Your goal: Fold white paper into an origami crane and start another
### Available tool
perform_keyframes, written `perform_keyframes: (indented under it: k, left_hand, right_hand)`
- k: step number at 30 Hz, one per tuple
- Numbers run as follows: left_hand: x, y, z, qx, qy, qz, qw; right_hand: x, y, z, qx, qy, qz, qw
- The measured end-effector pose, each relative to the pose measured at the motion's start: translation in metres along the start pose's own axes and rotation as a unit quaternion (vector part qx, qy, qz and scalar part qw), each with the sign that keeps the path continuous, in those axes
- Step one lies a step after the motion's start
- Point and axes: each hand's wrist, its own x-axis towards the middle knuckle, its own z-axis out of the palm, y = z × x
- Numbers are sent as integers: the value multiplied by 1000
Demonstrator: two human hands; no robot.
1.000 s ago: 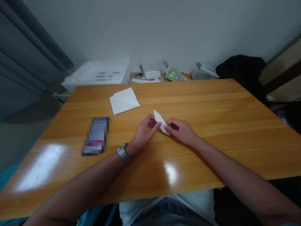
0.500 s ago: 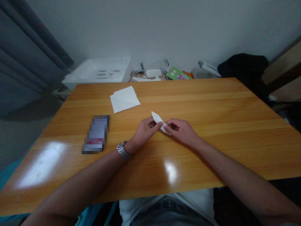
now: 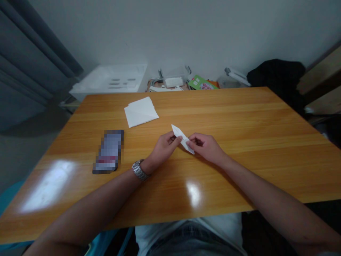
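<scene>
Folded paper (image 3: 184, 142): wht, narrow, slanted, w/ pointed far end; L hand (image 3: 165, 147) & R hand (image 3: 207, 147) pinching it.

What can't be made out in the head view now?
All in the head view:
Folded paper, underside: hidden by its upper face, left hand and right hand.
Left hand, some fingertips: hidden behind the paper.
Phone, screen: blurred by pixelation.
Booklet, print: too small; lower edge hidden by the table.
Curtain, rest: cut off by the picture's left edge.
</scene>
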Motion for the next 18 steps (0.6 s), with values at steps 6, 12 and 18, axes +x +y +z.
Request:
perform_keyframes:
  k: [6, 12, 18]
  left_hand:
    - [-1, 1, 2, -22, -1, -12, 1000]
    - [0, 0, 3, -26, -1, -13, 1000]
    - [0, 1, 2, 2, 2, -2, 1000]
  right_hand:
    - [-1, 0, 1, -8, -1, -6, 1000]
    - [-1, 1, 2, -4, -6, 1, 1000]
    - [-1, -1, 3, 4, 3, 5, 1000]
